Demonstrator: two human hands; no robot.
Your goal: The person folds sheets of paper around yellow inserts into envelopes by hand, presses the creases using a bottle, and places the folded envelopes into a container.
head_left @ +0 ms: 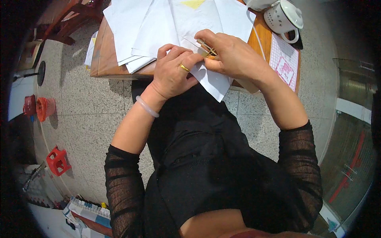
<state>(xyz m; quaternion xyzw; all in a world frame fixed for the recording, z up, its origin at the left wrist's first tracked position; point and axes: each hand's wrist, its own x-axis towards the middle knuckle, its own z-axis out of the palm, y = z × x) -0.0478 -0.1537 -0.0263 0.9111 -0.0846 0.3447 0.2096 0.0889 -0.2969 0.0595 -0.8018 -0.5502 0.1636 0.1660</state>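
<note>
Between the fingers and thumb of my right hand (234,55) is a small gold-coloured metal tool (207,47), with a thin pointed part toward the upper left. My left hand (173,69), wearing a yellow ring, is closed on a white paper (212,81) whose corner hangs past the table edge. The fingertips of both hands nearly meet at the tool. What the tool's lower end touches is hidden by the fingers. More white sheets (154,29) lie fanned out beneath and beyond my hands.
A white lidded enamel mug (282,18) stands at the table's right back. Near it lies a pink-and-white patterned sheet (283,65). The wooden table (104,55) ends just before my lap. On the floor at left are a red stool (58,160) and a red basket (46,108).
</note>
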